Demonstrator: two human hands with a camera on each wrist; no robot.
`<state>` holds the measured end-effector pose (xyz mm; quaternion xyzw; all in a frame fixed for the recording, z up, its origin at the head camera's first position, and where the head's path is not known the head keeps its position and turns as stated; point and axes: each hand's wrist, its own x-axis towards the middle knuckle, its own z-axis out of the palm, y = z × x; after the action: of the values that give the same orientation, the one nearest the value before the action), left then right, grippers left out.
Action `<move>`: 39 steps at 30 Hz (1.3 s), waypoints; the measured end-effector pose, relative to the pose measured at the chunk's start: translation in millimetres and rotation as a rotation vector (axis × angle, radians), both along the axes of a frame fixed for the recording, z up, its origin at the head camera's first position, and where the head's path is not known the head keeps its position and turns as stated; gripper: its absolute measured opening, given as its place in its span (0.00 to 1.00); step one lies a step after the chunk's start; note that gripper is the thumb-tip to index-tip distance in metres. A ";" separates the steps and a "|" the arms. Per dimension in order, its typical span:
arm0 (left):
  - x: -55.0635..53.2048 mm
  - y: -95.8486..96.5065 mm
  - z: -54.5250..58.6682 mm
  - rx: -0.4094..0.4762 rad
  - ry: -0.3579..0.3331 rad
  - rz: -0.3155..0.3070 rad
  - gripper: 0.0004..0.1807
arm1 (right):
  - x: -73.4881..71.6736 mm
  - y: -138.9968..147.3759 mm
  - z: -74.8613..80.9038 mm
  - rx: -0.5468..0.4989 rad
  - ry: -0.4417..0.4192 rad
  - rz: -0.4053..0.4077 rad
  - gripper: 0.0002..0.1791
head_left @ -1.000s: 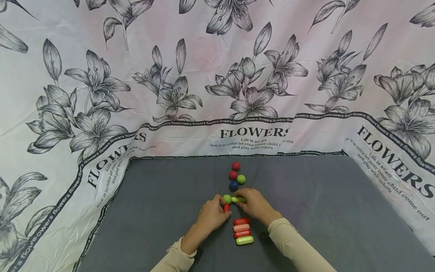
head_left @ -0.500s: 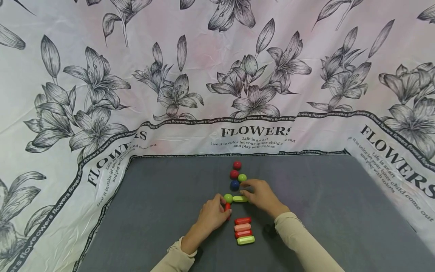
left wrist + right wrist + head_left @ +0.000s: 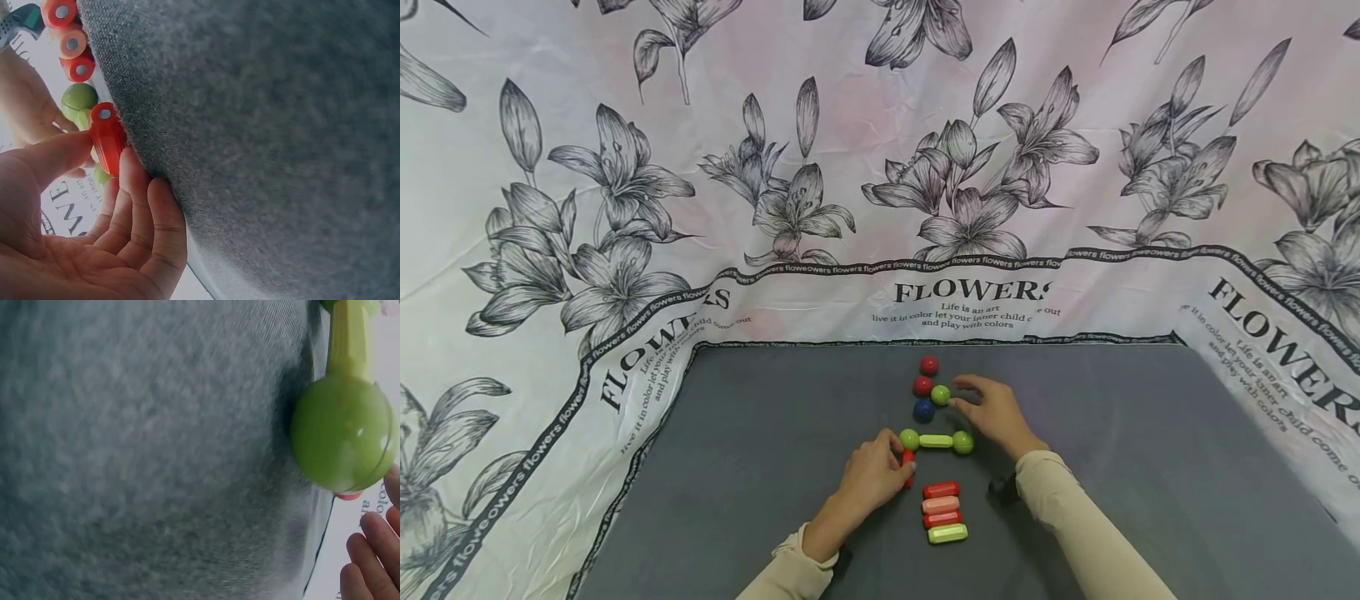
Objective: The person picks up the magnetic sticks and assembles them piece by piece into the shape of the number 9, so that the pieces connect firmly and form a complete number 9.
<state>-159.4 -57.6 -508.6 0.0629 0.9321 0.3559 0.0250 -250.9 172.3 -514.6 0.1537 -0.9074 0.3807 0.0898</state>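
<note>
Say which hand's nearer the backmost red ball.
Right. The right hand is just right of that red ball; the left hand grips a red bar farther off, lower left.

Glossy red rod: the left hand partly hid it from me.
Right hand: my right-wrist view's edge cut it off.

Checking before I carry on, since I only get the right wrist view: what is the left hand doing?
Observer: The left hand pinches a red stick.
Operator: What else lies on the near side?
Observer: A row of four sticks: two red, one pink and one yellow-green.
Operator: Is there any blue piece out there?
Observer: Yes, one blue ball, to the left of the right hand in the head view.
</note>
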 end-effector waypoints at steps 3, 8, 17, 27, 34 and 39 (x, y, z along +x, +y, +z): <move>-0.3 0.3 0.0 0.000 -0.004 0.004 0.15 | -3.3 1.8 -1.5 -0.039 -0.035 -0.009 0.23; -1.2 -0.4 -1.9 0.000 0.003 -0.005 0.15 | -7.4 2.0 -3.4 -0.091 -0.096 -0.027 0.25; -3.0 -3.0 -3.5 0.022 0.033 -0.029 0.15 | -13.3 -2.3 -4.1 -0.075 -0.155 -0.024 0.27; -2.7 -3.3 -5.4 0.027 0.016 -0.033 0.15 | -17.0 -9.2 -5.5 -0.010 -0.163 0.016 0.27; -2.2 -3.4 -2.8 0.036 0.024 -0.034 0.15 | -18.2 -11.6 -5.4 0.027 -0.174 0.027 0.25; -1.9 -3.9 -1.5 0.043 0.021 -0.033 0.16 | -18.5 -12.7 -6.2 0.022 -0.182 0.041 0.24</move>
<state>-161.3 -61.5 -510.1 0.0826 0.9232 0.3749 0.0200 -269.4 159.5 -520.7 0.1383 -0.9125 0.3851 -0.0024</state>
